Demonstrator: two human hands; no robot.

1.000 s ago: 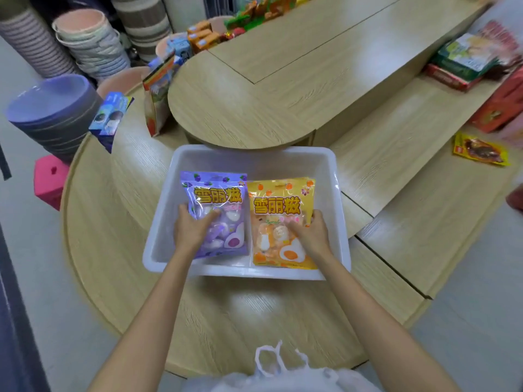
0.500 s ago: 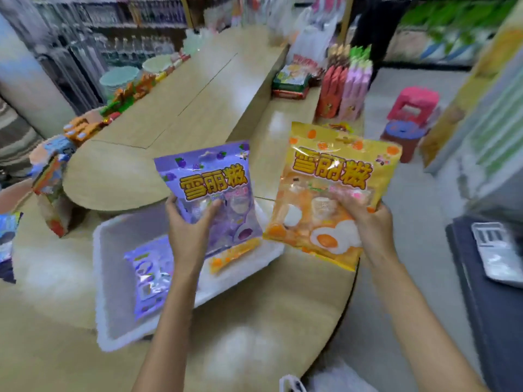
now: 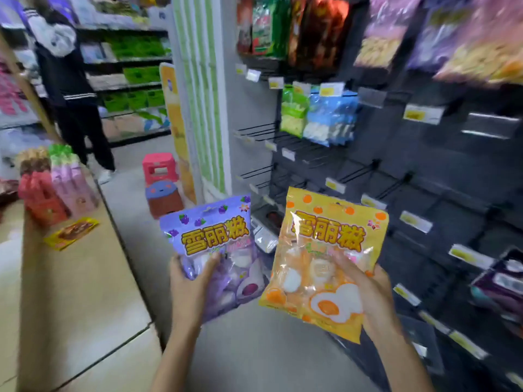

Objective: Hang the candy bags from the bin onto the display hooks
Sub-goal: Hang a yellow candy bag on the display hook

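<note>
My left hand [image 3: 189, 290] grips a purple candy bag [image 3: 215, 239] by its lower part, held upright over the aisle floor. My right hand [image 3: 370, 292] grips an orange candy bag [image 3: 325, 250] the same way, just right of the purple one. Both bags face me and have a hang hole at the top. Bare black display hooks [image 3: 359, 172] with yellow price tags jut from the dark rack beyond and right of the orange bag. The bin is out of view.
A wooden counter [image 3: 70, 292] runs along my left, with pink and red packs [image 3: 56, 190] and a flat yellow packet [image 3: 72, 232] on it. A person [image 3: 68, 89] stands in the aisle behind two small stools [image 3: 161, 182]. Filled hooks hang higher on the rack.
Both hands have lifted the two bags out of the white bin. My view has swung right, away from the counter and onto the hook rack.
</note>
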